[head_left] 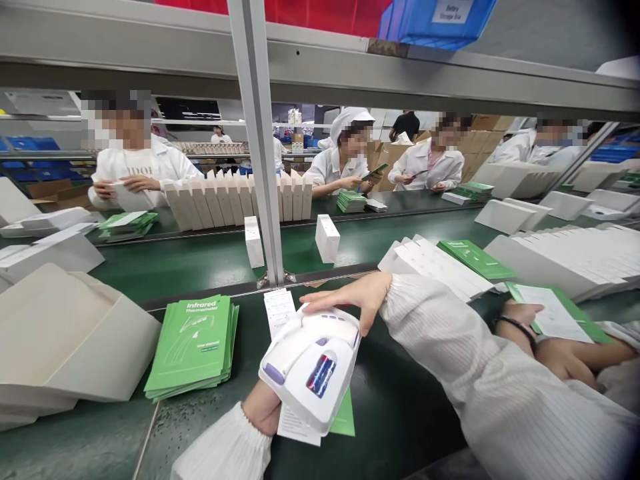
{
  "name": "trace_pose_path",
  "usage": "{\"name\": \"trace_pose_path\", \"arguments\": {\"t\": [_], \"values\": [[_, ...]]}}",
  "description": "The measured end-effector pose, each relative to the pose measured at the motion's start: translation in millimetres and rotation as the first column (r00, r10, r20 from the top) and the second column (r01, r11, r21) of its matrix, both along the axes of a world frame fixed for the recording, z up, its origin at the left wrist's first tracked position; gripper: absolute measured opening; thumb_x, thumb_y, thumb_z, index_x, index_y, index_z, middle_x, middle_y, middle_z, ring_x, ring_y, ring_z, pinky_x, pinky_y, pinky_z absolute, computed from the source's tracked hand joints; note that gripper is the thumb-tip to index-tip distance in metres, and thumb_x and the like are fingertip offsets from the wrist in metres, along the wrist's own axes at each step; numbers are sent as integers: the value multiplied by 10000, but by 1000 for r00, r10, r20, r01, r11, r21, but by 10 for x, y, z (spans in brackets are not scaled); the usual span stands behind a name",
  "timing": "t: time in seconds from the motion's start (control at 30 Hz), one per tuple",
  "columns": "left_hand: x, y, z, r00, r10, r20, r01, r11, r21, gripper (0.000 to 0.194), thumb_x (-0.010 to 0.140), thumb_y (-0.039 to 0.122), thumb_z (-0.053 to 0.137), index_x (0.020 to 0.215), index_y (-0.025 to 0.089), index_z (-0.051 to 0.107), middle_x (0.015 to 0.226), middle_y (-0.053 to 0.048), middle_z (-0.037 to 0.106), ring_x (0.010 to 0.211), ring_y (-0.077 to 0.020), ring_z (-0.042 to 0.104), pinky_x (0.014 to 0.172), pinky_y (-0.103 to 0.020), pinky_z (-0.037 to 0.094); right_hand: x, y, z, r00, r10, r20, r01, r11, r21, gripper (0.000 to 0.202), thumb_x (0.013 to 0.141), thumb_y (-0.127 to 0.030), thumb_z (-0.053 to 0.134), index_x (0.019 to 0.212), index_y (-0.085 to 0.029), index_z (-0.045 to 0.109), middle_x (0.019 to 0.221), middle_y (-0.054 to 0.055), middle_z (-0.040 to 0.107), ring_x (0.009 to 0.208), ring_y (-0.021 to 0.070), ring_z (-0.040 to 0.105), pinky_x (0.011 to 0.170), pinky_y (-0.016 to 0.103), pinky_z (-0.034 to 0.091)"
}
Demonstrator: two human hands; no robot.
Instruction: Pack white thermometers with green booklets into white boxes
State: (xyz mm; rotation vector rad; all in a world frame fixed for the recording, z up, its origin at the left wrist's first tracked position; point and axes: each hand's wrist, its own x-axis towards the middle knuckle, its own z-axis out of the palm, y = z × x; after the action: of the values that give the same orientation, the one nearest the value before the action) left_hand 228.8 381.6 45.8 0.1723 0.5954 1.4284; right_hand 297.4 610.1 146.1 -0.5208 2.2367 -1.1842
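Note:
A white plastic tray (310, 410) holds a white infrared thermometer (307, 337) with purple parts and a pair of blue batteries (321, 375). Under it comes my left hand (263, 403), gripping it from below; its fingers are hidden. My right hand (357, 299) curves over the far edge of the tray, fingers along the top and thumb at the right side. Beneath the tray stick out a green manual (344, 417) and a white printed leaflet (299, 427). More white leaflets (279, 310) lie just behind it.
To the left stand a stack of green manuals (193, 343) and large white boxes (75, 333). A metal post (257, 133) rises ahead, near two white boxes on the green conveyor (295, 250). A neighbour's hand (517, 320) holds papers at right. Several co-workers sit across.

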Motion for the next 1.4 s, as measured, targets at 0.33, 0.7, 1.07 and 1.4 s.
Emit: {"name": "trace_pose_path", "arguments": {"t": [0.33, 0.7, 1.07, 1.4], "values": [[125, 58, -156, 989, -46, 140, 35, 996, 78, 391, 775, 317, 515, 1113, 128, 569, 1043, -96, 660, 1061, -276, 536, 956, -400, 357, 337, 47, -657, 946, -293, 142, 312, 695, -647, 964, 580, -92, 723, 1356, -281, 183, 1451, 63, 86, 1318, 218, 116, 1056, 376, 109], [43, 102, -206, 969, 201, 142, -191, 978, -81, 428, 773, 297, 528, 1181, 168, 512, 890, -56, 709, 978, -258, 589, 954, -394, 357, 361, -447, -1107, 312, -776, 549, 798, -100, -595, 343, 800, -352, 542, 1089, -167, 552, 1045, 82, 611, 939, 177, 577, 853, 330, 421], [50, 99, -212, 987, 148, 57, -145, 988, -52, 390, 801, 184, 488, 1189, 143, 494, 950, -84, 691, 922, -225, 616, 950, -385, 357, 261, -544, -1249, 272, -710, 650, 823, -179, -539, 174, 796, -283, 561, 781, -116, 606, 626, 17, 622, 597, 116, 588, 569, 217, 462], [16, 89, -263, 978, 149, 149, -135, 986, -96, 487, 799, 411, 457, 1166, 95, 509, 972, -122, 682, 1039, -275, 550, 957, -413, 340, 276, -492, -1254, 330, -696, 637, 824, -117, -555, 190, 778, -305, 579, 765, -116, 600, 663, 23, 625, 673, 141, 605, 647, 258, 474]]}}
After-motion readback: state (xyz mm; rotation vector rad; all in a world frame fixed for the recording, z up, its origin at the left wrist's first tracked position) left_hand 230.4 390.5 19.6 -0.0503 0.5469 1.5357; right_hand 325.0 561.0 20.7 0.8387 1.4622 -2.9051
